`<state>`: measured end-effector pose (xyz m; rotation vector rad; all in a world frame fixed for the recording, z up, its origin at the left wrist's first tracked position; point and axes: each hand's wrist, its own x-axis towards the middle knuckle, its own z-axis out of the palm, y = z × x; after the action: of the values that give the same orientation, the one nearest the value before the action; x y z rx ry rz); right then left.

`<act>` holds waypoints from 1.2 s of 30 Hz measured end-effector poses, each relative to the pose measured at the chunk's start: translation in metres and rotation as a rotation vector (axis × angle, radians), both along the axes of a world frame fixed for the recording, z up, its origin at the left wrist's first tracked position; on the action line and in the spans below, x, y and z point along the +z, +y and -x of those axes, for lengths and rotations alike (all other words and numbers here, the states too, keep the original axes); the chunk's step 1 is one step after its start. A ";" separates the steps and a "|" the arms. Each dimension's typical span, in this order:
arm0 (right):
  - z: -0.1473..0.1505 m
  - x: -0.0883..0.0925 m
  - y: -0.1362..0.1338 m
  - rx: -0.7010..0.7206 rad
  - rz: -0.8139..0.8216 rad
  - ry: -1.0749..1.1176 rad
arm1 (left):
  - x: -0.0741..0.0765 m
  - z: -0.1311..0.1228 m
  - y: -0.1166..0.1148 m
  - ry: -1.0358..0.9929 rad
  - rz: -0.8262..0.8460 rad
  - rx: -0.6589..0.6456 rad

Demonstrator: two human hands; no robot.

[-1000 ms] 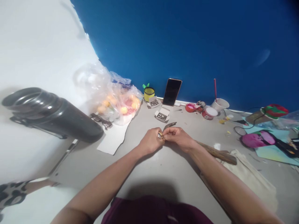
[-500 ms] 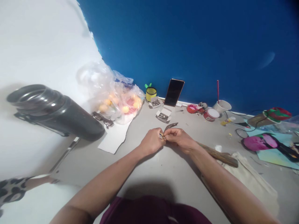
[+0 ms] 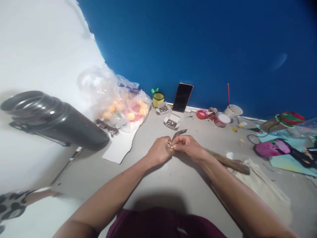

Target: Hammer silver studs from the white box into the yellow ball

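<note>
Well, at your far left another person's spotted sleeve [image 3: 11, 205] shows low down, and above it a dark uncapped vacuum flask [image 3: 64, 124] leans across the view. Just beside its base lie folded eyeglasses [image 3: 108, 127], next to a torn sheet of white paper [image 3: 120, 148] that runs beneath a clear plastic bag [image 3: 135, 109] of round orange fruit. Your left hand [image 3: 158, 150] is curled into a fist over the grey table [image 3: 173, 181], and at its thumb side shows a small shiny piece [image 3: 169, 144], gold and silver, too tiny to identify. Your fist is closed on it, and it sits right where your two hands meet. Beyond stand a yellow tub [image 3: 158, 99], two small cardboard boxes [image 3: 175, 118] of metal bits, and a phone [image 3: 182, 97] propped on the blue wall. Your right hand [image 3: 190, 147] has thumb and forefinger pressed together on that same piece. A wooden-handled hammer [image 3: 231, 162] lies behind your right wrist, its middle hidden. Farther right come a jar [image 3: 222, 120], a white cup [image 3: 234, 110] with a red pencil [image 3: 228, 94] standing in it, a cream cloth [image 3: 268, 191] and a pink pouch-like item [image 3: 271, 148] overlapping pale blue paper [image 3: 283, 162].
</note>
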<state>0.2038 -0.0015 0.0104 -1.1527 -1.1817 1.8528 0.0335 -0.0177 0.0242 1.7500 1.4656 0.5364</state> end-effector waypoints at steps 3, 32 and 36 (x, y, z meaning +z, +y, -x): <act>0.000 -0.004 0.000 -0.023 0.031 0.078 | 0.002 0.000 0.002 -0.010 0.013 0.042; 0.007 -0.002 -0.005 -0.062 -0.015 0.077 | 0.010 0.003 0.002 0.067 0.034 0.039; 0.007 -0.005 -0.005 -0.075 -0.001 0.090 | 0.011 0.002 0.003 0.079 0.031 0.048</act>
<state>0.1965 -0.0061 0.0053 -1.0863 -1.0745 1.8277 0.0314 -0.0151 0.0355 1.7337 1.5661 0.4713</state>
